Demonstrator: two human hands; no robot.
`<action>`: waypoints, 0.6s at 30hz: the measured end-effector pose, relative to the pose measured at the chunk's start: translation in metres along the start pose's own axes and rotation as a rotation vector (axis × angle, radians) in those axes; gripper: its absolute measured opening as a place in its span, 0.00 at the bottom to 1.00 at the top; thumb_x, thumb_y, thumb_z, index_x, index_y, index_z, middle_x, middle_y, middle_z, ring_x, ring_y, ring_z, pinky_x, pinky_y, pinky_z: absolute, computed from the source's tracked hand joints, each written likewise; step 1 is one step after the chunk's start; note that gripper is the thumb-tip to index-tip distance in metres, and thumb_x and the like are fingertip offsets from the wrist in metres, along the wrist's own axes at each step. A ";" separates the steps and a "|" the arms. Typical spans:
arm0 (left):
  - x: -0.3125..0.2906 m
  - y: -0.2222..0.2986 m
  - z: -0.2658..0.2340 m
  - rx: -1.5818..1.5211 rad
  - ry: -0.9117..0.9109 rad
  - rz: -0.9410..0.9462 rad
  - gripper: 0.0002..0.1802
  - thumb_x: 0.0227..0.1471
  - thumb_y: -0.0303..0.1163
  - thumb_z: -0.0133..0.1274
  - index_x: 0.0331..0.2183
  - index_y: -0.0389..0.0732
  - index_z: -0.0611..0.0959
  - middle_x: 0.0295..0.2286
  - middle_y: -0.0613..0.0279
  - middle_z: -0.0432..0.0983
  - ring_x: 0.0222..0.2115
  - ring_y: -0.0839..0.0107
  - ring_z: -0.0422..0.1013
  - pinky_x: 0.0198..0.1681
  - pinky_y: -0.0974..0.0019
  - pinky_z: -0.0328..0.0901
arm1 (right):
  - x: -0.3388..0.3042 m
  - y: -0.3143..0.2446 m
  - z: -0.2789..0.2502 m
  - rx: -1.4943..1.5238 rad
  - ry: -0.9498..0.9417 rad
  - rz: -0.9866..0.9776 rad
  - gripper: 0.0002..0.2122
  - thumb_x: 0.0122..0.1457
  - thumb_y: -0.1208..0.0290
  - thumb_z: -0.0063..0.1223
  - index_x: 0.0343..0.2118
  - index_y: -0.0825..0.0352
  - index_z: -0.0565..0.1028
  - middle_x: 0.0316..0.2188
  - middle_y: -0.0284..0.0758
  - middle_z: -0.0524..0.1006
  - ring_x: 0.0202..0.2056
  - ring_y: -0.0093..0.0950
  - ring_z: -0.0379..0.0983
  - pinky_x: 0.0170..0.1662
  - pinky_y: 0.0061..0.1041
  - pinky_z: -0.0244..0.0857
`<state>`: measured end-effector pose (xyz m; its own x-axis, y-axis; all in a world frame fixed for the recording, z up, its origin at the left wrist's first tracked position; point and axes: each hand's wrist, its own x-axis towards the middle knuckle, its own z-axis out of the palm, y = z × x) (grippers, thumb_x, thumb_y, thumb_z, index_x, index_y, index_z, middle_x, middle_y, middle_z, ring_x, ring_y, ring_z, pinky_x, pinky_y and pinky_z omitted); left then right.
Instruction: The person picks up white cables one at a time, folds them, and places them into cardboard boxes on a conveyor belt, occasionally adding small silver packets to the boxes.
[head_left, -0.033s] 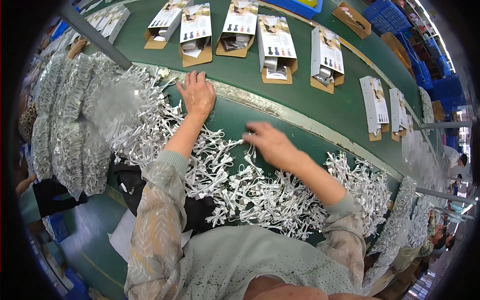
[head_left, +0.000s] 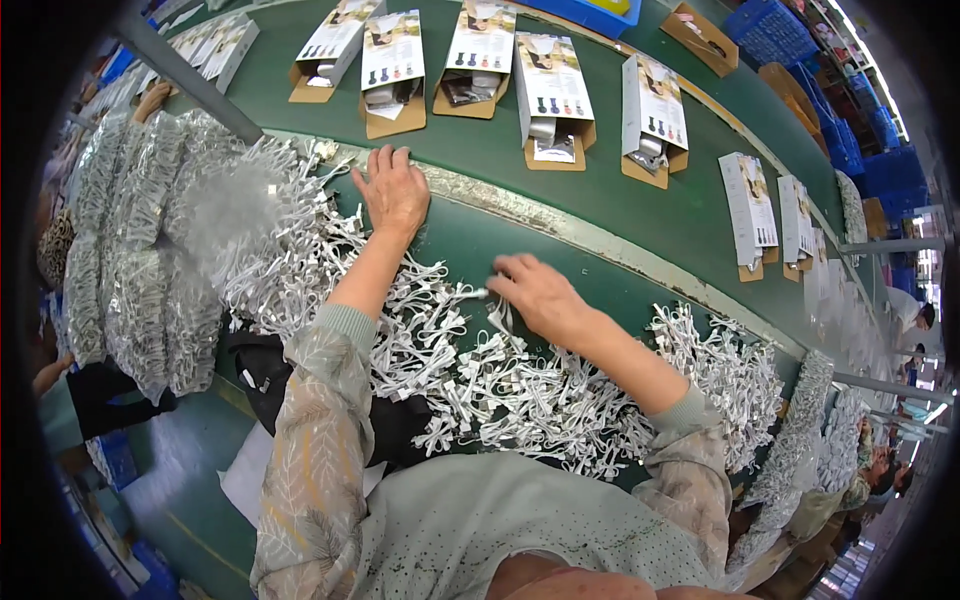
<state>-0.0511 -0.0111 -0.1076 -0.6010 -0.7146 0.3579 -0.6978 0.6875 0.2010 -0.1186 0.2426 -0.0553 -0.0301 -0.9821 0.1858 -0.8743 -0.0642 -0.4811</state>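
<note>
Five open cartons (head_left: pixel 392 72) hold packets; left hand (head_left: pixel 393 190) lies flat, right hand (head_left: pixel 537 292) pinches a white cable (head_left: pixel 470 295).

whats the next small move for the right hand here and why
Probably lift the right hand a little to draw out the one white coiled cable its fingertips pinch. That cable lies at the edge of the loose pile of white cables, while the left hand rests flat by the belt's metal edge.
</note>
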 end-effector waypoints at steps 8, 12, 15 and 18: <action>-0.004 0.000 -0.011 0.043 -0.026 0.013 0.15 0.48 0.32 0.46 0.41 0.44 0.75 0.47 0.60 0.67 0.53 0.61 0.58 0.56 0.38 0.46 | -0.023 0.070 -0.040 -0.066 0.431 0.675 0.10 0.48 0.69 0.57 0.32 0.69 0.75 0.28 0.44 0.75 0.29 0.42 0.73 0.35 0.37 0.68; -0.004 0.001 -0.005 0.032 -0.028 0.021 0.14 0.49 0.32 0.45 0.40 0.45 0.76 0.47 0.62 0.68 0.53 0.62 0.58 0.56 0.40 0.45 | -0.001 0.133 -0.053 -0.317 0.481 0.863 0.10 0.49 0.67 0.57 0.31 0.69 0.74 0.28 0.45 0.74 0.31 0.44 0.73 0.36 0.39 0.67; -0.003 0.010 -0.002 0.002 -0.030 0.022 0.14 0.48 0.32 0.46 0.40 0.46 0.76 0.47 0.62 0.68 0.53 0.61 0.58 0.56 0.40 0.45 | 0.004 0.154 -0.049 -0.422 0.420 0.946 0.10 0.50 0.69 0.56 0.32 0.68 0.71 0.31 0.46 0.74 0.33 0.44 0.72 0.36 0.40 0.67; -0.003 -0.007 -0.007 0.033 -0.027 0.018 0.14 0.48 0.32 0.47 0.40 0.46 0.75 0.47 0.61 0.67 0.53 0.60 0.58 0.56 0.38 0.46 | 0.015 0.081 -0.049 -0.269 0.320 0.513 0.13 0.49 0.74 0.55 0.39 0.66 0.71 0.37 0.42 0.73 0.38 0.42 0.71 0.40 0.39 0.66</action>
<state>-0.0417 -0.0134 -0.1040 -0.6236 -0.7057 0.3362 -0.6990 0.6960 0.1644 -0.2138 0.2318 -0.0497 -0.5816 -0.7722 0.2557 -0.7998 0.4855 -0.3530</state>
